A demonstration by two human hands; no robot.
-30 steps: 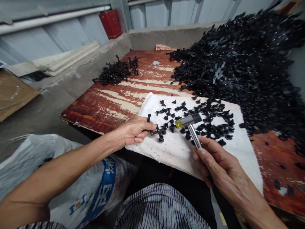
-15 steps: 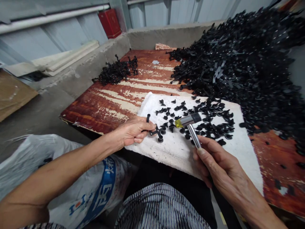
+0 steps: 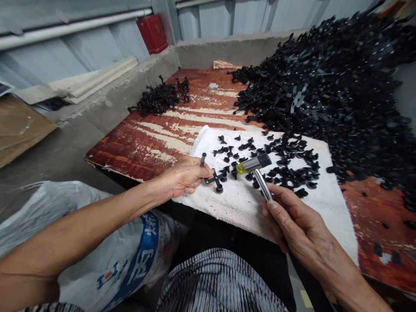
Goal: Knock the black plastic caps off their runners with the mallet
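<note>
My left hand (image 3: 183, 177) pinches a black plastic sprue piece (image 3: 211, 176) with round ends, holding it down on the white foam pad (image 3: 240, 203). My right hand (image 3: 294, 221) grips the metal handle of a small hammer (image 3: 255, 167) with a yellow face and a black face. The hammer head hovers just right of the held piece. Several small black plastic parts (image 3: 286, 167) lie scattered over the pad beyond the hammer.
A large heap of black plastic sprues (image 3: 338, 86) covers the right of the worn red board (image 3: 156, 138). A smaller black pile (image 3: 160, 97) sits at the board's far left. A white woven sack (image 3: 97, 242) lies below my left arm. A red box (image 3: 152, 32) stands behind.
The hammer head has shifted slightly left and up, toward the held piece. My left hand keeps its hold in the same place.
</note>
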